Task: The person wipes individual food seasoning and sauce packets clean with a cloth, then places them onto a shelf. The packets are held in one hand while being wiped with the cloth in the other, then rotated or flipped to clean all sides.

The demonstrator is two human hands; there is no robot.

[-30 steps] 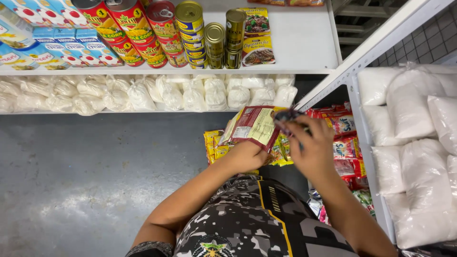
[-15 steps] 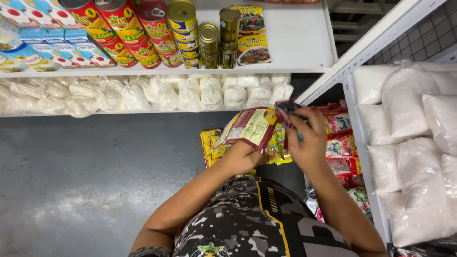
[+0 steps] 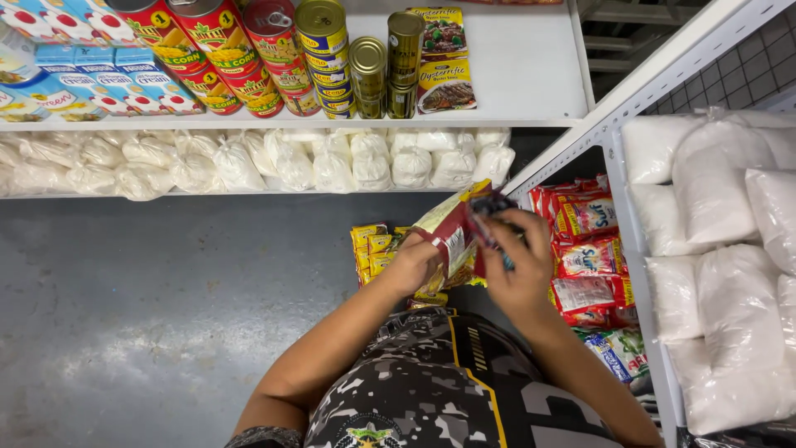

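Gripping red sachet strip [image 3: 454, 241], left hand [image 3: 412, 265], right hand [image 3: 518, 274]

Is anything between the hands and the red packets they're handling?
Nothing visible. The left hand already grips the red packet from its left side, and the right hand is on a small dark packet at its right edge. Both hands are in direct contact, with no other item between.
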